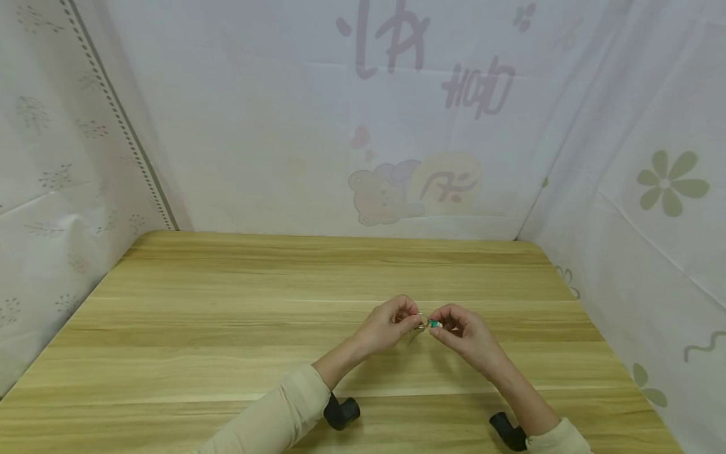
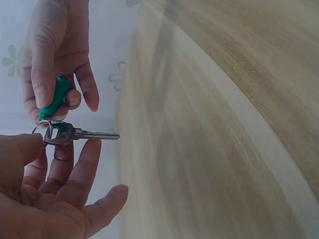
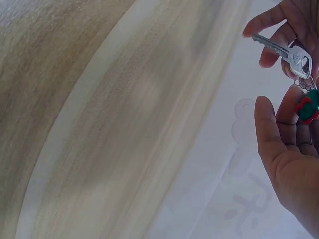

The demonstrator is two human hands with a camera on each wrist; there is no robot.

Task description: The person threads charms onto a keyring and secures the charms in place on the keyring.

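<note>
A silver key (image 2: 84,133) hangs on a metal split key ring (image 2: 47,128), which a short chain joins to a small green and red keychain charm (image 3: 308,105). Thumb and fingers of my left hand (image 1: 386,326) pinch the key ring close to the key's head. The key's blade points away past those fingertips. My right hand (image 1: 467,337) holds the green charm between thumb and fingers, just to the right of the left hand. Both hands are raised over the wooden table, nearly meeting. Fingers cover part of the ring and charm.
The wooden table (image 1: 227,315) stretches under both arms, with pale printed cloth (image 1: 272,126) hanging behind it and at both sides. A black curved piece (image 1: 342,413) sits by the left wrist, and a similar black piece (image 1: 507,432) by the right.
</note>
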